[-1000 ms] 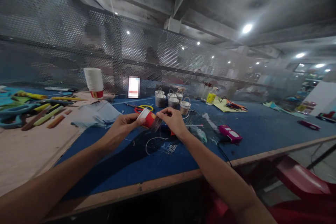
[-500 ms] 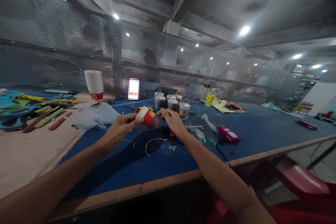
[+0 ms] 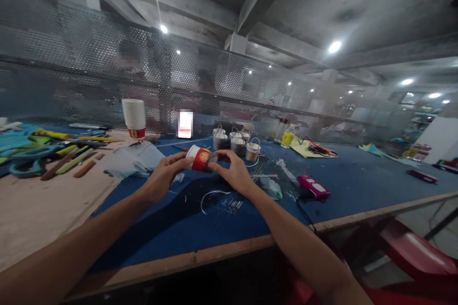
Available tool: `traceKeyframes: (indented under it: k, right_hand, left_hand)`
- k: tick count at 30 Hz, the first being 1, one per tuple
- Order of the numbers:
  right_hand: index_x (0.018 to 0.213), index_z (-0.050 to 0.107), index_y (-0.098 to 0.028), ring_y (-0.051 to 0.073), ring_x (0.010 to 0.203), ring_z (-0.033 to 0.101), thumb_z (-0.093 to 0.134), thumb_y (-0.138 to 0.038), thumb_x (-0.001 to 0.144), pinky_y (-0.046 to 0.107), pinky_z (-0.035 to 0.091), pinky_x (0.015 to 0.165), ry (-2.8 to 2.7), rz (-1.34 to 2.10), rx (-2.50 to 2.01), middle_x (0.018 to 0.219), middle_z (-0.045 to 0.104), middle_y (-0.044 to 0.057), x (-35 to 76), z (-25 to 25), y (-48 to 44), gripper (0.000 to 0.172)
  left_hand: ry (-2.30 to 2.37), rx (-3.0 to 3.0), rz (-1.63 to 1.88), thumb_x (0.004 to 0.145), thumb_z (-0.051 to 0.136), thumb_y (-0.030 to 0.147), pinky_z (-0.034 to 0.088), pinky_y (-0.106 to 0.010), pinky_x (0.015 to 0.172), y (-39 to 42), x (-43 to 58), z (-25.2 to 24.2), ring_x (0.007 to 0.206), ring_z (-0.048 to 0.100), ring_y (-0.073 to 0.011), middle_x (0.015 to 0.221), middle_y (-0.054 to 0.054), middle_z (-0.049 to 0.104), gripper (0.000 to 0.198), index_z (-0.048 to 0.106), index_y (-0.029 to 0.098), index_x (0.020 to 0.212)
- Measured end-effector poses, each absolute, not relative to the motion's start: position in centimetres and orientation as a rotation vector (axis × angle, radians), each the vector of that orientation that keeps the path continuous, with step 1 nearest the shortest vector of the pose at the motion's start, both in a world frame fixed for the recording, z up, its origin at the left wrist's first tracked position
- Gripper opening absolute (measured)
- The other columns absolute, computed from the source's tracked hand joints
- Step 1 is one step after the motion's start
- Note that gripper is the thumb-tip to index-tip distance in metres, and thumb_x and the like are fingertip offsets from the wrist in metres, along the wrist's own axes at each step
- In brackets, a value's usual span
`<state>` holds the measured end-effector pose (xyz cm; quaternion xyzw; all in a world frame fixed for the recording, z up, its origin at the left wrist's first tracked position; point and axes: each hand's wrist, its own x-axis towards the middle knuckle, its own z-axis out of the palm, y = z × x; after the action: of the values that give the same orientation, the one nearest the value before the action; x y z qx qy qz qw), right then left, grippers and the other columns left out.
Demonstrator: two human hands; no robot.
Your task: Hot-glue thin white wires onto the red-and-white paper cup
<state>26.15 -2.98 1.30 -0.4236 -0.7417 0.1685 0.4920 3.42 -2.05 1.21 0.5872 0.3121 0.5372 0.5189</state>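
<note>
far out at nine o'clock from the hands, a heap of scissors and coloured sticks (image 3: 43, 157) runs off the frame edge, too tangled to count. one stack of white cups (image 3: 133, 115), with a red one at its foot, stands at eleven o'clock before the mesh screen (image 3: 71, 71). one pale cloth (image 3: 132, 161) lies at the left hand's ten o'clock.

the left hand (image 3: 162, 178) curls thumb and fingertips about the white rim of one red paper cup (image 3: 198, 158), which lies on its side in the air above the blue mat (image 3: 358, 176), mid-bench. the right hand (image 3: 233, 172), at the cup's three o'clock, is pinched tight on its base end. a grey bit there is blurred, and i cannot tell what it is.

four small handled pots (image 3: 236, 145) cluster at twelve o'clock, with two bottles (image 3: 286, 133) at one o'clock. one wire loop (image 3: 209, 196) lies at six o'clock beside thin pins too fine to count. one pink box (image 3: 314, 187) sits at four o'clock.

blue mat shows between the loop and the wooden front edge (image 3: 214, 255), and widely at three o'clock.
</note>
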Motion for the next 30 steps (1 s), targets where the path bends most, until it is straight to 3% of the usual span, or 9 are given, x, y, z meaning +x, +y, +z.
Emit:
traceKeyframes:
  k: [3,8,14,17,20,23,28,30]
  right_hand:
    - [0.124,0.068,-0.022,0.024,0.116,0.066,0.083,-0.044,0.087,0.041,0.051,0.106,-1.908,0.184,-0.979,0.121,0.071,0.009,26.0,1.2,-3.3,0.045]
    - [0.129,0.065,-0.022,0.026,0.121,0.063,0.076,-0.046,0.094,0.043,0.05,0.108,-1.956,-0.007,-0.988,0.126,0.068,0.011,26.0,1.2,-3.7,0.044]
    - [0.106,0.071,-0.019,0.022,0.1,0.066,0.064,-0.029,0.104,0.037,0.049,0.097,-1.96,-0.173,-0.984,0.103,0.071,0.007,26.1,1.2,-4.2,0.012]
    - [0.104,0.072,-0.02,0.017,0.09,0.066,0.059,-0.028,0.106,0.029,0.05,0.085,-2.051,-0.12,-0.892,0.098,0.071,0.005,25.9,0.9,-4.5,0.015]
    - [0.105,0.073,-0.022,0.013,0.079,0.064,0.058,-0.035,0.107,0.025,0.05,0.076,-2.106,-0.08,-0.884,0.106,0.071,0.004,25.7,0.8,-4.8,0.02]
    - [0.109,0.073,-0.023,0.011,0.075,0.064,0.057,-0.039,0.107,0.025,0.049,0.076,-2.011,-0.15,-1.064,0.118,0.069,0.005,26.2,1.6,-5.2,0.023]
    - [0.1,0.071,-0.022,0.02,0.091,0.07,0.061,-0.035,0.103,0.03,0.046,0.079,-1.824,-0.215,-1.643,0.102,0.074,0.005,29.6,3.4,-6.7,0.016]
    - [0.096,0.071,-0.021,0.023,0.092,0.071,0.062,-0.04,0.102,0.032,0.045,0.079,-1.835,-0.15,-1.874,0.1,0.076,0.006,31.4,3.4,-7.4,0.022]
  left_hand:
    - [0.79,1.384,1.289,0.077,0.087,0.045,0.051,-0.029,0.078,-1.9,3.5,1.1,0.083,0.07,-0.0218,0.09,-0.006,0.082,0.03,0.088,0.023,0.097]
    - [0.846,1.392,1.346,0.074,0.089,0.045,0.051,-0.033,0.084,-1.7,3.4,0.8,0.091,0.07,-0.0262,0.091,-0.008,0.082,0.027,0.088,0.024,0.09]
    - [0.852,1.353,1.416,0.072,0.09,0.042,0.05,-0.036,0.093,-1.3,3.1,0.7,0.094,0.07,-0.0266,0.089,-0.007,0.082,0.027,0.088,0.022,0.09]
    - [0.85,1.29,1.44,0.07,0.092,0.04,0.05,-0.033,0.085,-0.8,2.8,0.5,0.084,0.068,-0.0223,0.087,-0.006,0.081,0.029,0.088,0.022,0.093]
    - [0.88,1.265,1.468,0.068,0.093,0.038,0.048,-0.03,0.077,-0.4,2.6,0.2,0.078,0.064,-0.0183,0.087,-0.005,0.081,0.032,0.087,0.022,0.095]
    - [0.878,1.266,1.473,0.066,0.094,0.041,0.049,-0.031,0.077,-0.2,2.4,0.2,0.078,0.065,-0.019,0.088,-0.005,0.08,0.036,0.087,0.022,0.096]
    - [0.846,1.245,1.478,0.06,0.097,0.04,0.05,-0.032,0.077,-0.1,2.5,0.4,0.081,0.066,-0.0201,0.09,-0.006,0.08,0.038,0.085,0.02,0.091]
    - [0.819,1.217,1.479,0.058,0.098,0.041,0.05,-0.031,0.077,-0.2,2.6,0.5,0.082,0.066,-0.0204,0.09,-0.006,0.081,0.04,0.084,0.019,0.089]
